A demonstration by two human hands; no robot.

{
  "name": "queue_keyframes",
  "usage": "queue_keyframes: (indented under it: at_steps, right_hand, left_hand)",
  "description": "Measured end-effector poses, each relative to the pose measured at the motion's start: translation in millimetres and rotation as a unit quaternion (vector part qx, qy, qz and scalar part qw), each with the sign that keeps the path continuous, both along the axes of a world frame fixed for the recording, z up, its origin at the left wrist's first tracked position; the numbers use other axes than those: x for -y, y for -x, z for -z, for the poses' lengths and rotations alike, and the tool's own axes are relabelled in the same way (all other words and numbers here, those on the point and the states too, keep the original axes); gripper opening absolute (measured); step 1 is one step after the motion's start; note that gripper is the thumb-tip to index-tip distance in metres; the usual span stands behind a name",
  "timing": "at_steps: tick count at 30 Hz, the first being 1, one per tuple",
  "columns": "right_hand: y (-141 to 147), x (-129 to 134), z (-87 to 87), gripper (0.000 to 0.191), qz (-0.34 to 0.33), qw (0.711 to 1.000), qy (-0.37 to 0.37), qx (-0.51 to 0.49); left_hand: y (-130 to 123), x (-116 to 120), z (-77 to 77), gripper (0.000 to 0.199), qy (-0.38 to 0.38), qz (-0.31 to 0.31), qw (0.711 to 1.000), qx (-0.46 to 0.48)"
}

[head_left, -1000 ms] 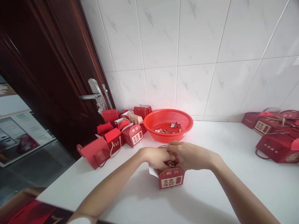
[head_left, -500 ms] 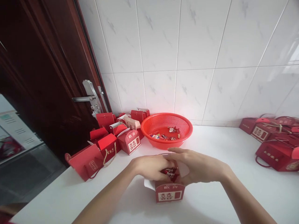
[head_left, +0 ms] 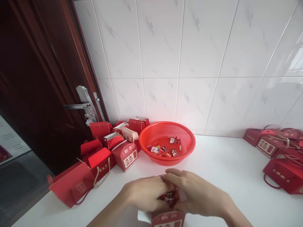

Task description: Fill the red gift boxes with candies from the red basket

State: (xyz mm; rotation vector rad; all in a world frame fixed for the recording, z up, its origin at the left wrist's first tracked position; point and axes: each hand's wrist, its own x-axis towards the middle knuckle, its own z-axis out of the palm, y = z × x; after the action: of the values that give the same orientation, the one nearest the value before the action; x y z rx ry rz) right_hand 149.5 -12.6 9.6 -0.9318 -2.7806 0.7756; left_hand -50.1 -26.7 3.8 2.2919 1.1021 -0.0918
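Observation:
Low in the head view is a red gift box (head_left: 167,218) with white lettering, its top open and a pale flap folded out at its left. Wrapped candies (head_left: 169,197) show in its mouth. My left hand (head_left: 144,192) reaches in from the left, fingers curled around the candies, its fingertips partly hidden. From the right, my right hand (head_left: 201,194) closes on the box's side, its thumb near the front rim and its fingers across the far edge. Beyond the hands is a red plastic basket (head_left: 168,161) with several loose wrapped candies (head_left: 165,151) in it.
Several red gift boxes (head_left: 125,156) crowd the left of the white table (head_left: 222,167), some with lids up. More red boxes (head_left: 284,173) with cord handles are grouped at the right. Behind are a tiled wall (head_left: 161,97) and a dark door (head_left: 47,94) with a metal handle.
The view has tilted up slightly, so the box and hands appear lower in the picture. My right fingers have come closer to my left hand over the box mouth.

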Motion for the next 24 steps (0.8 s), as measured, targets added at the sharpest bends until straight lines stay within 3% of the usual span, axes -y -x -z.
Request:
queue_keyframes:
  at_steps: [7,15,24]
  right_hand:
    - [3.2,-2.8,7.9,0.037,-0.002,1.0,-0.014,-0.018]
    - [3.3,-2.1,2.0,0.05,0.0,1.0,-0.002,-0.008]
    - [2.4,0.3,-0.2,0.045,-0.007,1.0,-0.026,0.007]
  left_hand:
    - [0.0,-1.1,-4.0,0.031,0.028,-0.008,1.0,-0.006]
    - [-0.5,-1.2,-2.5,0.034,0.016,-0.017,1.0,-0.004]
    - [-0.1,1.5,-5.4,0.031,-0.006,-0.018,1.0,-0.021]
